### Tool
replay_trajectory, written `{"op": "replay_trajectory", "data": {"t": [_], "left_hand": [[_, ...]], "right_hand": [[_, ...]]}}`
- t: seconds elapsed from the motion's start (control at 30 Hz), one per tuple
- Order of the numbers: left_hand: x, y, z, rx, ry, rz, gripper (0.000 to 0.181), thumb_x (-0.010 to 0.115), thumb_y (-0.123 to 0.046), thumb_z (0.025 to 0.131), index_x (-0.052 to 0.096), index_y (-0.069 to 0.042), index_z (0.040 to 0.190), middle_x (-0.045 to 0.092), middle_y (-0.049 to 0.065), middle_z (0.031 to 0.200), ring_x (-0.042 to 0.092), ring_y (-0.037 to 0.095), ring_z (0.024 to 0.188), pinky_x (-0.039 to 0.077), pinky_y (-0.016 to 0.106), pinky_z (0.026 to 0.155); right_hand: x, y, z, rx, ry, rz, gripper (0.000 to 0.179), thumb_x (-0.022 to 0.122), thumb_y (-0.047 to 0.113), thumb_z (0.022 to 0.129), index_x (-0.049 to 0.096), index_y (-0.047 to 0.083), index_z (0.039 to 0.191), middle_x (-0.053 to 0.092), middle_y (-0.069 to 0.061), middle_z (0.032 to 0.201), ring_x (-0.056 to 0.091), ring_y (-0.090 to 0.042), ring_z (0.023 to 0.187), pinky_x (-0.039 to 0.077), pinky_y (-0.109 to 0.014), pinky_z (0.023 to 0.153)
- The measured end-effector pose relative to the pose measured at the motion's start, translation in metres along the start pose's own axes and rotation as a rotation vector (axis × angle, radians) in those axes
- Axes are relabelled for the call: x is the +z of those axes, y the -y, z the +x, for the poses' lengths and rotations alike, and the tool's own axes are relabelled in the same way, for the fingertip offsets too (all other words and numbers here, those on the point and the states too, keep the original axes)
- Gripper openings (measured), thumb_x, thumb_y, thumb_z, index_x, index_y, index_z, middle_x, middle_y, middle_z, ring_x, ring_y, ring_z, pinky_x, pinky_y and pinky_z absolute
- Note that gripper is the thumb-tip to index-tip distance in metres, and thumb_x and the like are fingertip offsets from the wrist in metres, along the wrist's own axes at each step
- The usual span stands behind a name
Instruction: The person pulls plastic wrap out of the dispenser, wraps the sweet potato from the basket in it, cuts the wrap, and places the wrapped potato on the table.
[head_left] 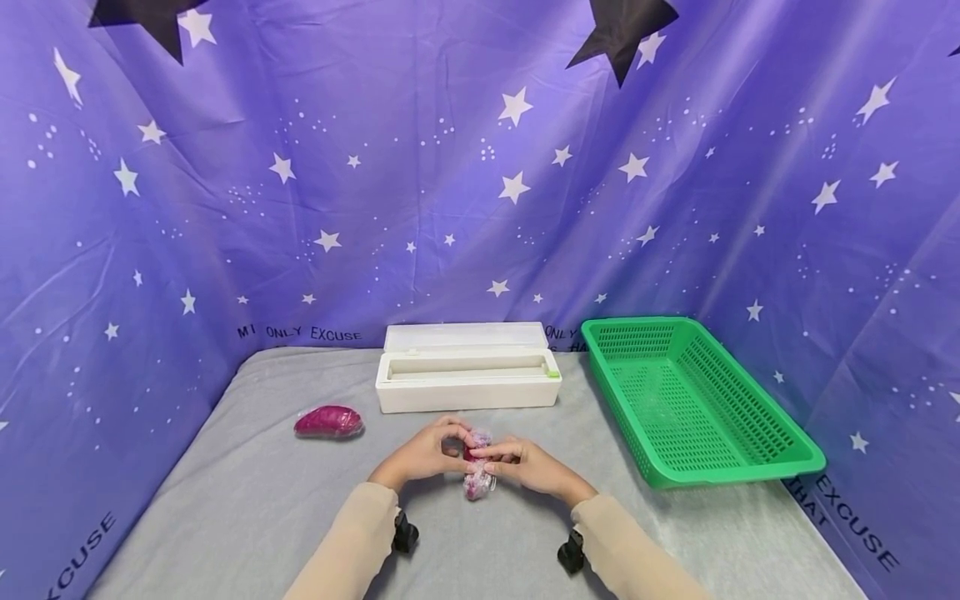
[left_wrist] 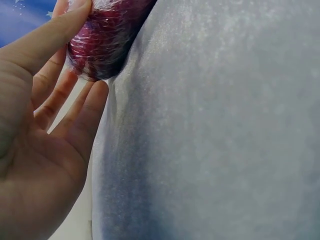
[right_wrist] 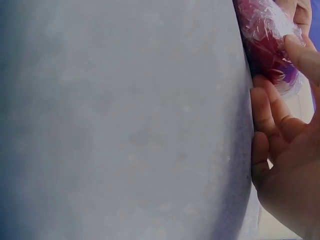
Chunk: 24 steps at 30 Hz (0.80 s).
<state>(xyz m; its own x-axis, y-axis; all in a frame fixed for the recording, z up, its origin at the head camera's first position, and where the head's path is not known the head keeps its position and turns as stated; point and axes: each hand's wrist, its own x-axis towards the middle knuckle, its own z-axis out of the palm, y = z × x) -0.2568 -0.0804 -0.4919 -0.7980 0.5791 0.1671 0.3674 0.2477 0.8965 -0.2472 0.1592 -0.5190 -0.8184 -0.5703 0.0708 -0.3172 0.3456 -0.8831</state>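
Between both hands, a purple-red sweet potato in crinkled cling film (head_left: pixel 477 487) lies on the cloth with its long side running away from me. My left hand (head_left: pixel 426 452) holds its left side with thumb and fingers; in the left wrist view the thumb presses the shiny film (left_wrist: pixel 107 40). From the right, my right hand (head_left: pixel 531 468) pinches the film, and the right wrist view shows loose, bunched wrap (right_wrist: pixel 267 20) by the thumb. Another film-wrapped sweet potato (head_left: pixel 328 422), smoothly covered, rests to the left, apart from the hands.
Behind the hands stands a white cling film dispenser (head_left: pixel 468 397), lid raised, with a green slider (head_left: pixel 553 374) at its right end. A green perforated basket (head_left: pixel 738 478) is at the right. Grey cloth (head_left: pixel 225 500) covers the table, and a purple starred curtain (head_left: pixel 420 192) surrounds it.
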Motion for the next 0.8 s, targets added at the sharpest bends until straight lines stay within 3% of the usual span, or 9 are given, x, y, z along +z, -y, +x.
{"op": "replay_trajectory", "data": {"t": [0.2,0.43,0.57,0.8], "left_hand": [[0.001,0.009,0.002,-0.013,0.007,-0.016,0.023,0.082,-0.001,0.081,0.066,0.002,0.098,0.049,0.021,0.134,0.049,0.041,0.123,0.049,0.051,0.098],[0.0,0.033,0.009,-0.025,0.032,-0.031,0.034,0.081,-0.004,0.083,0.059,0.0,0.109,0.05,0.016,0.134,0.05,0.038,0.125,0.05,0.047,0.098],[-0.002,0.035,0.009,-0.046,0.048,-0.054,0.043,0.082,-0.009,0.083,0.057,-0.005,0.117,0.052,0.012,0.131,0.053,0.035,0.125,0.05,0.043,0.099],[-0.004,0.035,0.007,-0.058,0.056,-0.042,0.042,0.083,-0.014,0.084,0.057,-0.009,0.117,0.052,0.008,0.132,0.053,0.033,0.126,0.05,0.038,0.099]], "right_hand": [[-0.001,-0.002,-0.001,-0.013,0.004,-0.02,0.04,0.064,0.01,0.098,0.059,0.002,0.137,0.064,-0.011,0.108,0.057,-0.016,0.089,0.049,-0.027,0.077],[-0.008,-0.007,0.002,0.039,0.028,-0.035,0.063,0.069,0.022,0.097,0.04,0.021,0.152,0.066,-0.005,0.105,0.062,-0.018,0.091,0.052,-0.032,0.079],[-0.01,-0.007,0.005,0.043,0.05,-0.041,0.059,0.067,0.025,0.098,0.043,0.018,0.152,0.065,-0.004,0.108,0.062,-0.018,0.094,0.052,-0.032,0.081],[-0.01,-0.006,0.007,0.044,0.048,-0.015,0.048,0.061,0.026,0.101,0.051,0.016,0.147,0.066,-0.005,0.103,0.063,-0.019,0.086,0.054,-0.032,0.074]]}}
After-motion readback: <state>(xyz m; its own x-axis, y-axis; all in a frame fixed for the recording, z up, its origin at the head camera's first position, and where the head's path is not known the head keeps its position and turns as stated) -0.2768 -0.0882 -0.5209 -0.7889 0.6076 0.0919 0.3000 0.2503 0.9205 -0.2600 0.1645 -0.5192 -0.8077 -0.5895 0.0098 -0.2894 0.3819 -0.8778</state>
